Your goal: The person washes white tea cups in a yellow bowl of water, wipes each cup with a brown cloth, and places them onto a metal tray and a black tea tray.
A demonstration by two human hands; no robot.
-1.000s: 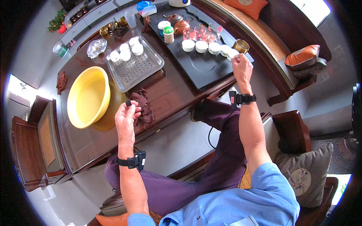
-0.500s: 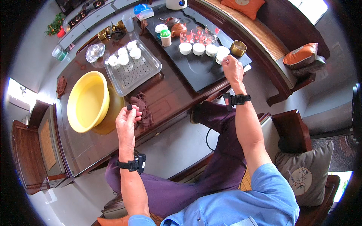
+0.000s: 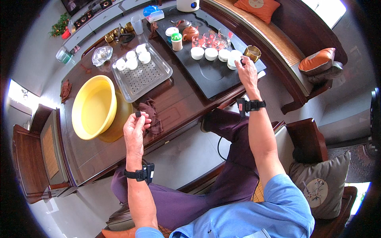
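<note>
— Head view, right hand (image 3: 248, 73)?
— One, at one o'clock; fingers at end white cup (image 3: 233, 60), on black tray (image 3: 210, 85); grip cannot be told.
— Left hand (image 3: 134, 130)?
— One, at nine o'clock; small black piece (image 3: 138, 114) at fingertips; pinched or worn, cannot tell.

We saw a dk.-wood bench (image 3: 313, 33) w/ orange cushions (image 3: 317, 60) at upper rt. — bright window (image 3: 327, 11) beyond it — plus a wooden chair (image 3: 31, 166) at far L, grey drawers (image 3: 103, 19) at the back, & a lt.-grey floor (image 3: 170, 158) that caught glare near the chair.
</note>
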